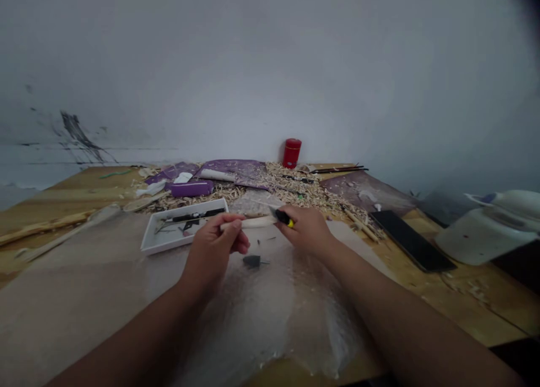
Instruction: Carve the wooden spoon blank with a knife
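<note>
My left hand (219, 238) pinches one end of a pale, slim piece of wood (258, 223), held level above the plastic-covered table. My right hand (307, 229) is wrapped round a black and yellow utility knife (285, 216). The knife's blade lies at the wood's right end; whether it cuts in cannot be told. Below the hands, a small dark grey pointed piece (252, 260) rests on the clear plastic sheet (253, 319). Just behind my left hand stands a white tray (164, 246) with dark tools and small bits in it.
Curled wood shavings (304, 193) heap along the back, around a red can (292, 153) and a purple roll (192, 189). A black phone (411, 241) lies at right, near a white container (476, 235). Long wooden sticks (50, 224) lie at left. A wall (270, 66) rises behind the table.
</note>
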`<state>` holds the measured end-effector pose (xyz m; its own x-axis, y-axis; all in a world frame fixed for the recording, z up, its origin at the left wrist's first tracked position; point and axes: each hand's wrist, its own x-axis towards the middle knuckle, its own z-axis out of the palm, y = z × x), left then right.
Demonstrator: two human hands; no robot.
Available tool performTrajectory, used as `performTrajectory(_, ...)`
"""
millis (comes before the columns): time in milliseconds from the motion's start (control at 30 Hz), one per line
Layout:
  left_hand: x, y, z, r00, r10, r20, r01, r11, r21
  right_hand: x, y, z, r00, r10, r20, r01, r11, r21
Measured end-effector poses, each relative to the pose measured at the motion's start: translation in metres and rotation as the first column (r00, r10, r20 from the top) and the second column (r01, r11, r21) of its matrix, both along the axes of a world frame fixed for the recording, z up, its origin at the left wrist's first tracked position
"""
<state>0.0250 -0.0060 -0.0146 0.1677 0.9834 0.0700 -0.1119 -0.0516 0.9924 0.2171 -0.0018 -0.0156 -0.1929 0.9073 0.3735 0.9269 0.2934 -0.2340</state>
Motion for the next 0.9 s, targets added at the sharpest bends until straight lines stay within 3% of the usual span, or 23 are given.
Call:
performTrajectory(67, 0.001, 0.001, 0.001, 0.983, 0.015, 0.182, -0.011, 1.0, -0.021, -0.007, -0.004, 0.0, 0.999, 0.04, -0.007, -0.041, 0.999, -0.023)
performTrajectory(133, 0.003, 0.001, 0.0, 0.969, -0.025, 0.246, 0.034, 0.999, -0.032, -0.014, -0.008, -0.001, 0.997, 0.076, -0.032, -0.077, 0.997, -0.032)
performTrajectory(300, 0.009, -0.003, -0.01, 0.989, -0.131, 0.075, 0.136, 0.989, -0.066, -0.025, -0.018, 0.0, 0.987, 0.143, -0.078, -0.148, 0.987, -0.063)
performTrajectory(500, 0.006, 0.002, -0.011, 0.975, -0.183, 0.124, 0.198, 0.972, -0.123, -0.027, -0.025, 0.006, 0.945, 0.311, -0.106, -0.323, 0.936, -0.138)
performTrajectory(667, 0.003, 0.005, -0.012, 0.975, -0.176, 0.138, 0.196, 0.969, -0.15, -0.017, -0.015, 0.005, 0.975, 0.203, -0.091, -0.213, 0.971, -0.107)
performTrajectory(900, 0.001, 0.007, -0.015, 0.951, -0.302, 0.068, 0.31, 0.935, -0.172, -0.011, -0.009, 0.001, 0.989, 0.146, 0.015, -0.143, 0.984, -0.106)
